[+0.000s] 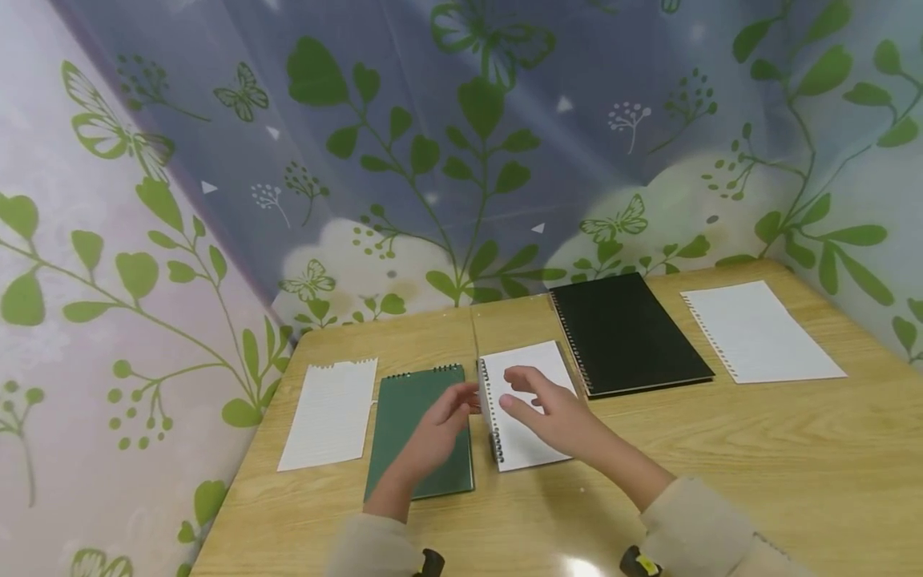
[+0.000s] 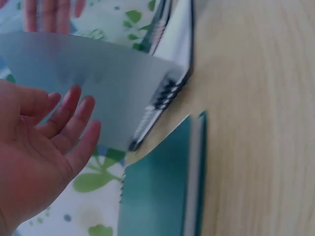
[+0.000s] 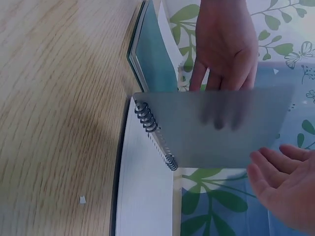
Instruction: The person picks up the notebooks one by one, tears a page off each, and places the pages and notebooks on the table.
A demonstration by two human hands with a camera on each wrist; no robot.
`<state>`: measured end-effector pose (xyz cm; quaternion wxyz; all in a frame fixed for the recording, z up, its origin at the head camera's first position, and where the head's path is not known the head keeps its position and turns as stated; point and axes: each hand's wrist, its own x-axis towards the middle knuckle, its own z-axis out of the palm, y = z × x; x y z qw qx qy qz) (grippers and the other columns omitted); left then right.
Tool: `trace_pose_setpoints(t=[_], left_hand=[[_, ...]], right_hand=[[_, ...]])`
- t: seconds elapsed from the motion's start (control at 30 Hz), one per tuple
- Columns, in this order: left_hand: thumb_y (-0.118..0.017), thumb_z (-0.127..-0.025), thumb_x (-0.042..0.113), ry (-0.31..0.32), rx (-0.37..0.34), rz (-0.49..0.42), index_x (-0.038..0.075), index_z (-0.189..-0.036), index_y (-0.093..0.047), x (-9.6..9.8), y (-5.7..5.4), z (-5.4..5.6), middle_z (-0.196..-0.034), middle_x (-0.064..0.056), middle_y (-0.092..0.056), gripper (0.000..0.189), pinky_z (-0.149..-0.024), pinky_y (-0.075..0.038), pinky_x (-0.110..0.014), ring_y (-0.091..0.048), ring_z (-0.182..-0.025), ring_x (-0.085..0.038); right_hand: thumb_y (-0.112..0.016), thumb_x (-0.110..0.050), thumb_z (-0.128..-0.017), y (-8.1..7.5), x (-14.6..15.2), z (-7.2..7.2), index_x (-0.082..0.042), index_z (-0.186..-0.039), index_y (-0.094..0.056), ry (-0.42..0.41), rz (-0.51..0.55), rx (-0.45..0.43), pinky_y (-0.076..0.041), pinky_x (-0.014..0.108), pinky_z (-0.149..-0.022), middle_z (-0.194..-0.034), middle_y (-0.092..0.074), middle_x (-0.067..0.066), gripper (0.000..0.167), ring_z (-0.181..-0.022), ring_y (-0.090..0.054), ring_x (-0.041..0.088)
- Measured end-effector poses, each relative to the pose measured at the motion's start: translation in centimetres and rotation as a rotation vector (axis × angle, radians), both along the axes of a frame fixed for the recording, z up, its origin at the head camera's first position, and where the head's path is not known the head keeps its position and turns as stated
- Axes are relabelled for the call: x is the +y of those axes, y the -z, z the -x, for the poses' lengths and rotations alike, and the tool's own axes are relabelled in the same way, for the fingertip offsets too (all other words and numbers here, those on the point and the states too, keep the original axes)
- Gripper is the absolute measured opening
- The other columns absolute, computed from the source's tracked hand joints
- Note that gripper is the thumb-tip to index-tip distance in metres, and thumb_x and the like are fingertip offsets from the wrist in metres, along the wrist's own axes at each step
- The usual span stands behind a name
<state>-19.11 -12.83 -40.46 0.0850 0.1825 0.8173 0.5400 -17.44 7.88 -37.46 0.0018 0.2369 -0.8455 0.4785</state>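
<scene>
A spiral notebook lies open at its white pages (image 1: pixel 530 437), in the middle of the table in the head view. Its translucent grey cover (image 3: pixel 197 142) stands up from the black coil (image 3: pixel 145 117). On the cover's left side is my left hand (image 1: pixel 436 429), palm toward it, fingers relaxed; they show blurred through the sheet in the right wrist view. My right hand (image 1: pixel 551 413) hovers over the pages, its loosely bent fingers near the cover's free edge and holding nothing. Under my left forearm lies a green notebook (image 1: pixel 425 473), closed.
At the far left is a torn-out lined sheet (image 1: pixel 328 417). Right of the white pages lies a large black spiral notebook (image 1: pixel 627 336), and beyond it another loose sheet (image 1: pixel 764 332). A patterned curtain (image 1: pixel 404 184) hangs behind the wooden table (image 1: pixel 685 449). A paper scrap (image 3: pixel 82 200) lies on the wood.
</scene>
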Motion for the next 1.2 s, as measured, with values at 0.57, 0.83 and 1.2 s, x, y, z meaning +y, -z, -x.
trace_pose_setpoints(t=[0.57,0.83,1.2], left_hand=[[-0.041,-0.098,0.028,0.109,0.209,0.525,0.005,-0.144,-0.027,3.5,3.8,1.8,-0.150,-0.021,-0.024,0.054,-0.111,-0.018,-0.054,-0.015,-0.140,-0.039],[-0.045,-0.094,0.046,0.077,0.095,0.706,0.021,-0.147,-0.024,4.0,4.0,1.4,-0.155,-0.008,-0.012,0.062,-0.112,-0.004,-0.057,-0.010,-0.144,-0.026],[-0.048,-0.090,0.052,0.083,0.094,0.870,0.024,-0.145,-0.030,3.7,4.0,2.0,-0.156,-0.005,-0.014,0.064,-0.107,0.001,-0.065,-0.011,-0.144,-0.025]], right_hand=[[-0.042,-0.012,-0.095,0.9,2.2,-0.5,0.001,-0.135,-0.037,0.332,-0.014,-0.071,-0.050,0.043,-0.081,-0.122,-0.060,0.018,0.042,-0.107,-0.061,0.032],[-0.042,0.000,-0.090,4.1,4.1,0.3,0.002,-0.133,-0.041,0.396,-0.121,-0.090,-0.050,0.042,-0.076,-0.117,-0.060,0.022,0.043,-0.104,-0.060,0.036],[-0.062,-0.009,-0.083,7.1,4.5,0.9,0.002,-0.111,-0.062,0.299,-0.441,0.040,-0.046,0.049,-0.087,-0.121,-0.053,0.020,0.030,-0.107,-0.053,0.036]])
